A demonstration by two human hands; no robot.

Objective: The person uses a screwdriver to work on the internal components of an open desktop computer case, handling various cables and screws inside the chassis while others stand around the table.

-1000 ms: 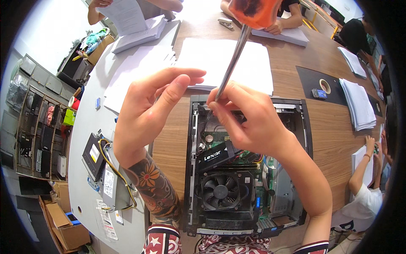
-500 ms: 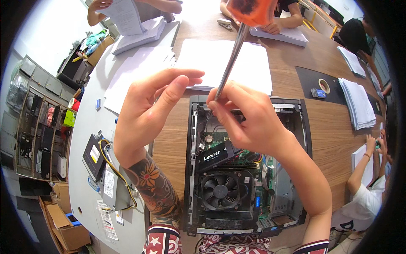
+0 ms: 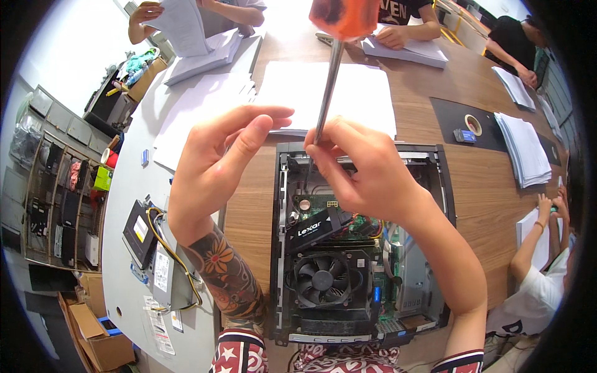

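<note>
Closest in, the open computer case (image 3: 364, 248) lies flat on the wooden table (image 3: 485, 186), its long side running away from the person. Inside it a black cooling fan (image 3: 323, 280) sits at the near end, with a small black drive (image 3: 314, 227) lying slantwise just beyond it over the green board.

Above the far half of the case both hands are raised. The right hand (image 3: 367, 177) is pinched around the metal shaft of a screwdriver (image 3: 328, 81), low down near its tip. The tool's long axis runs steeply up and away from the fingers, leaning a little to the right, so that the orange handle sits at the very top of the view, well clear of the hand. The tip itself is hidden behind the fingers, so I cannot tell whether it meets anything in the case.

The left hand (image 3: 214, 171) hovers just beside it, fingers stretched out and grasping nothing, the fingertips (image 3: 277, 115) pointing toward the shaft but still apart from it. So the right hand is the one on the tool; the left is near, on its left side.

Off to the left, a removed drive unit (image 3: 146, 233) with yellow wires lies on the grey table. Farther off, sheets of white paper (image 3: 367, 93) lie beyond the case, and other people's hands rest on more paper stacks at the far edge.
</note>
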